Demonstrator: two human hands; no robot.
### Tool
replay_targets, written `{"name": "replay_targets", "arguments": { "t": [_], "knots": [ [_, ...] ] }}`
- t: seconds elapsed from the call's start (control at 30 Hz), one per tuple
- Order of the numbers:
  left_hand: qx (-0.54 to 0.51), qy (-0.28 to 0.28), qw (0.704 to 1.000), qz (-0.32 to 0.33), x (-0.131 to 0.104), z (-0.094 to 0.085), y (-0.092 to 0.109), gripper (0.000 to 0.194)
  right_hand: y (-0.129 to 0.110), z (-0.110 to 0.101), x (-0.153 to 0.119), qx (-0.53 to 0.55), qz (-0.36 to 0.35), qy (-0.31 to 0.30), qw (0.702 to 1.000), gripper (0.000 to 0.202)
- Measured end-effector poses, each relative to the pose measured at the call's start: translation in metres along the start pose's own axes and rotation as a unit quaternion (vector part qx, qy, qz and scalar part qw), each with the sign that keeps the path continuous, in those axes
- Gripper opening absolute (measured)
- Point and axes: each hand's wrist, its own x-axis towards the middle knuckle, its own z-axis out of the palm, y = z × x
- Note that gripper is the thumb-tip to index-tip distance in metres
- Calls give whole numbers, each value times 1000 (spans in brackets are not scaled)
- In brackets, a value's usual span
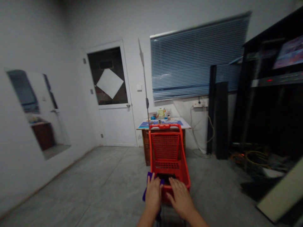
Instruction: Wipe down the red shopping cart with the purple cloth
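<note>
In front of me stands a red plastic shopping cart (pixel 165 146) with a lattice back. A dark thing (pixel 167 178) lies in its near end; its kind is unclear. My left hand (pixel 153 193) is at the cart's near left corner, its fingers over a purple object (pixel 150 175) that shows on both sides of the hand. Blur hides what that object is. My right hand (pixel 181 196) lies over the near rim, fingers stretched forward and thumb apart, holding nothing visible.
Behind the cart is a small brown desk (pixel 146 146) with bottles on it. A white door (pixel 117 127) and a wall mirror (pixel 53 126) are to the left. Right stand dark upright panels (pixel 222 119), a black rack (pixel 265 116) and loose cables (pixel 257 157) on the floor.
</note>
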Motion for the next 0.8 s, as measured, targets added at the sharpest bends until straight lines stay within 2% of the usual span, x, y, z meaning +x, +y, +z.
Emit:
{"name": "replay_targets", "arguments": {
  "t": [0.13, 0.3, 0.4, 0.5, 0.63, 0.8],
  "knots": [
    [42, -1, 999, 9, 11, -8, -1, 31, 3, -3, 2, 8, -2, -13, 1000, 61],
    [50, -1, 999, -8, 6, 2, 9, 34, 3, 3, 4, 7, -1, 20, 1000, 61],
    [46, -24, 999, 14, 5, 1, 16, 35, 5, 4, 4, 2, -1, 28, 1000, 62],
    [44, -33, 998, 43, 11, -9, 11, 34, 8, 2, 3, -3, -1, 28, 1000, 62],
    [45, -4, 999, 11, 13, -8, 7, 33, 7, 3, 4, -8, -2, 30, 1000, 64],
    [23, -14, 999, 24, 9, 2, 27, 34, 6, 2, 4, -2, -1, 41, 999, 62]
  ]
}}
